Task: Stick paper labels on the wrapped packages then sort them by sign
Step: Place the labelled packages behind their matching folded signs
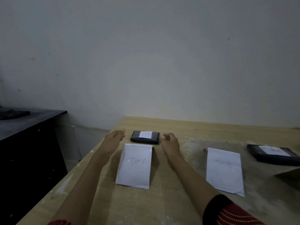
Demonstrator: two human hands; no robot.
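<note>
Fingers of the left hand [114,138] and right hand [169,140] are loosely curled, holding nothing, either side of the labelled package [145,137] behind the "Tim A" sign [135,166]. Sorting step; another package probably comes next.

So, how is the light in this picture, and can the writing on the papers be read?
In the head view the light is dim and grey, with dark corners. The left sign reads "Tim A"; the writing on the right sign is too faint to read. The small label on the package between the left hand and right hand is blurred. The wide lens bends the table edge.
</note>
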